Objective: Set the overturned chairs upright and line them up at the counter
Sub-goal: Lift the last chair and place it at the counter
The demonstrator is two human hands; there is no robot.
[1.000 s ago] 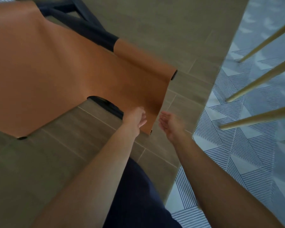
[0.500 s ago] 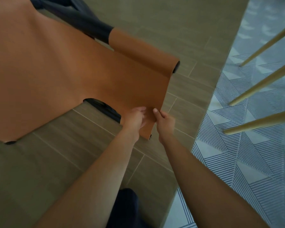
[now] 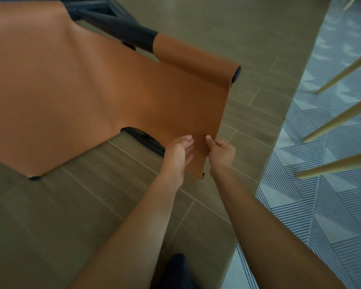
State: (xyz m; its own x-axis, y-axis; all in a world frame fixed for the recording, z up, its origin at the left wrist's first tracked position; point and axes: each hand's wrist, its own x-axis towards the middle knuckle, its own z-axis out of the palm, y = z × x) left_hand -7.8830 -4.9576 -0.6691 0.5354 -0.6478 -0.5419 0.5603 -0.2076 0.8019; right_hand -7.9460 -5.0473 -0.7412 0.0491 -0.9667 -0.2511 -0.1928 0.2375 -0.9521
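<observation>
An overturned chair (image 3: 96, 84) with an orange leather seat and back and a black frame (image 3: 121, 28) lies on its side across the upper left. Its leather-wrapped back rail points toward me. My left hand (image 3: 176, 157) grips the near end of that rail from the left, fingers on the leather. My right hand (image 3: 221, 153) pinches the same end from the right, thumb on top of the leather. The chair's legs are mostly out of view at the top.
Tan wood-look floor tiles (image 3: 92, 215) run under the chair. A rug (image 3: 331, 215) with a blue-grey triangle and stripe pattern lies at the right. Several pale wooden legs (image 3: 338, 123) of another piece of furniture slant over the rug.
My right hand has moved left from open air and closed on the chair's back edge. My left hand stayed on the rail. The chair looks nearer and larger.
</observation>
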